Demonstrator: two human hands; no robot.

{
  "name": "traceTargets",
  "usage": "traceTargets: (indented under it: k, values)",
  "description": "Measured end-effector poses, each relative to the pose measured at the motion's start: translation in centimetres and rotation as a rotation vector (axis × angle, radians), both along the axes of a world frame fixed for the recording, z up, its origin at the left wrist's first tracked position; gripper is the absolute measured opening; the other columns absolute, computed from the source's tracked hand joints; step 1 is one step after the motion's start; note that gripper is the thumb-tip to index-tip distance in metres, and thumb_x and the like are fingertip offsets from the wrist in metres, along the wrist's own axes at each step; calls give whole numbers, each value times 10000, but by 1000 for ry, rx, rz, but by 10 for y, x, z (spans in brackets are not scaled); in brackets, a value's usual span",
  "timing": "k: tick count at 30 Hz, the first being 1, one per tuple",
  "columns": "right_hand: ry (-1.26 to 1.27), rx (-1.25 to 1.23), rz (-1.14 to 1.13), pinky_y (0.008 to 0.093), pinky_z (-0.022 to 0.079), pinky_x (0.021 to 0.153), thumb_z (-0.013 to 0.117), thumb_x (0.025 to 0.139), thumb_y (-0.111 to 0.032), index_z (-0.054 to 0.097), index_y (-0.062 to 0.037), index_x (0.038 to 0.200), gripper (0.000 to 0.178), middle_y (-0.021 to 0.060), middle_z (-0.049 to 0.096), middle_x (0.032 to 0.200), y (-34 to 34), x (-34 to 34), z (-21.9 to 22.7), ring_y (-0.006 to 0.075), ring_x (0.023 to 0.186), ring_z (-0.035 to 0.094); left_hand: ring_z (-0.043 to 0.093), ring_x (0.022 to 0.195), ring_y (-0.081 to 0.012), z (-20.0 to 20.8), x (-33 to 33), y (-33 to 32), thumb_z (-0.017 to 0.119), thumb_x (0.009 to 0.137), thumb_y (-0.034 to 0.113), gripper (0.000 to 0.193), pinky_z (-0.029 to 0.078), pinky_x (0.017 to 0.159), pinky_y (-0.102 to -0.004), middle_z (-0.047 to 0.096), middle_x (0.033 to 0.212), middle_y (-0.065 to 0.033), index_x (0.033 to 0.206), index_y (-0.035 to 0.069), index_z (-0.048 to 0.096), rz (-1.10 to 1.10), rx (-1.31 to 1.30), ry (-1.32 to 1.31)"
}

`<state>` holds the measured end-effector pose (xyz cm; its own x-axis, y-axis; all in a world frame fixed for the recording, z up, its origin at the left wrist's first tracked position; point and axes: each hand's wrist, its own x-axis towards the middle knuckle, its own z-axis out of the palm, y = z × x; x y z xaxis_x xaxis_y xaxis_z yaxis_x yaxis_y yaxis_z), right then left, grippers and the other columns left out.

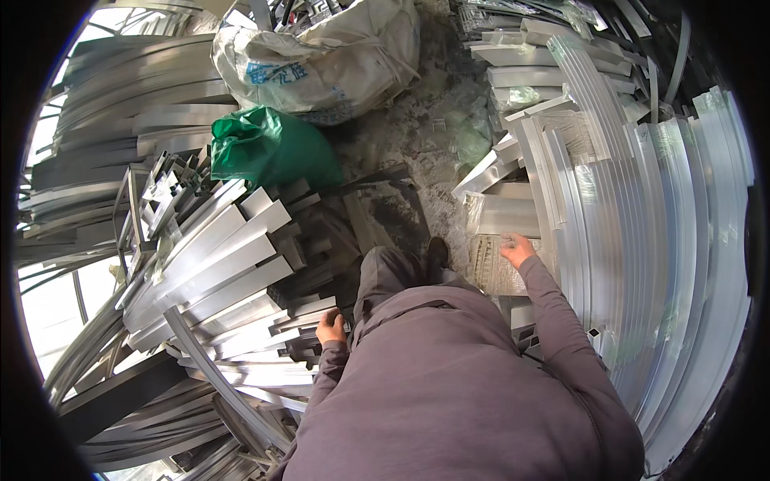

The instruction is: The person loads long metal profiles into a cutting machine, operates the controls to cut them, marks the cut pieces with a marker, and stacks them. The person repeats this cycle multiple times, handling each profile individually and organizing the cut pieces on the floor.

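My left hand [331, 329] hangs beside my left hip, loosely curled with fingers slightly apart and nothing seen in it. It is nearest to the ends of a stack of silver metal profiles [249, 264]; whether it touches them I cannot tell. On the other side, my right hand [517, 249] is held out with its fingers bent and parted, and no object shows in it. Below that hand lies a bundle wrapped in clear film [493, 268]. Long, ribbed silver profiles [613, 240], partly covered in film, are stacked just right of it.
A narrow, dusty floor [437, 164] runs ahead between the stacks. A green sack [277, 148] and a big white woven bag [353, 72] of metal scraps stand ahead to the left. Profile ends jut toward my legs. More profiles [144, 88] are piled far left.
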<state>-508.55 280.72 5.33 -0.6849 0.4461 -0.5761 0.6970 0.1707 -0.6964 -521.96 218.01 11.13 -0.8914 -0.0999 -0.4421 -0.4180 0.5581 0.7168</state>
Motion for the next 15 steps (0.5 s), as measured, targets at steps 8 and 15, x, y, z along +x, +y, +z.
traceTargets:
  k: [8, 15]
  values:
    - [10, 123, -124, 369, 608, 890, 804, 837, -124, 697, -72, 1353, 530, 78, 804, 1085, 104, -180, 1, 208, 958, 756, 731, 983, -126, 1, -339, 196, 722, 1006, 32, 201, 599, 895, -287, 790, 1076, -50, 1201, 15, 769, -221, 195, 185]
    - [-167, -217, -599, 344, 610, 830, 798, 843, -105, 666, -30, 1396, 573, 99, 799, 1074, 109, -314, 21, 193, 922, 746, 734, 939, -121, -8, -606, 288, 723, 980, 13, 198, 587, 885, -286, 801, 1031, -46, 1169, 11, 782, -211, 226, 106]
